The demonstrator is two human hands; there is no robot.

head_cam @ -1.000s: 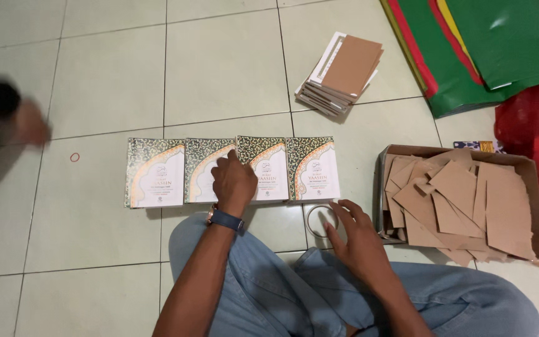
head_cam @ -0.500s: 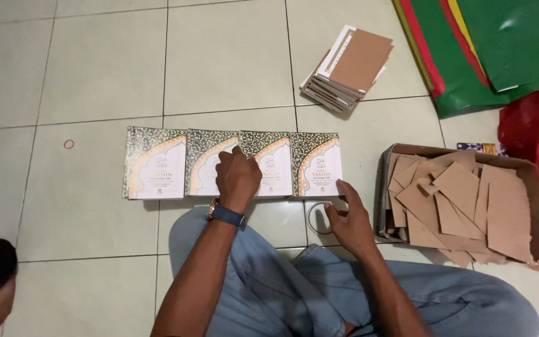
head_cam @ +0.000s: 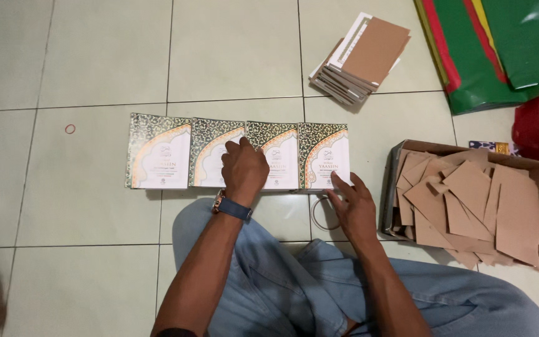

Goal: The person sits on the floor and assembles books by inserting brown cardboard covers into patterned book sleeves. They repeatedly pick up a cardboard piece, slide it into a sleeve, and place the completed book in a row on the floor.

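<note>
Nearest to the camera were the person's legs in blue jeans (head_cam: 294,287), folded on the tiled floor (head_cam: 95,62). Above them, the left hand (head_cam: 242,170), with a watch on a blue strap (head_cam: 232,206) at the wrist, lay knuckles up on a row of four booklets (head_cam: 238,155). Its fingers were curled narrow, pressing on the second and third covers and hiding part of them. At about 4 o'clock from it, the right hand (head_cam: 354,206) rested with fingers spread rather wide; the fingertips (head_cam: 335,179) touched the lower edge of the fourth booklet. A rubber band (head_cam: 320,212) lay just under this hand.

At 3 o'clock stood a cardboard box (head_cam: 400,187) full of brown card pieces (head_cam: 469,200). At 9 o'clock, apart from the row, lay a small red rubber band (head_cam: 70,129). Farther, at 1 o'clock, was a stack of booklets (head_cam: 360,59) with a brown cover on top, and beyond it green and red sheets (head_cam: 500,43).
</note>
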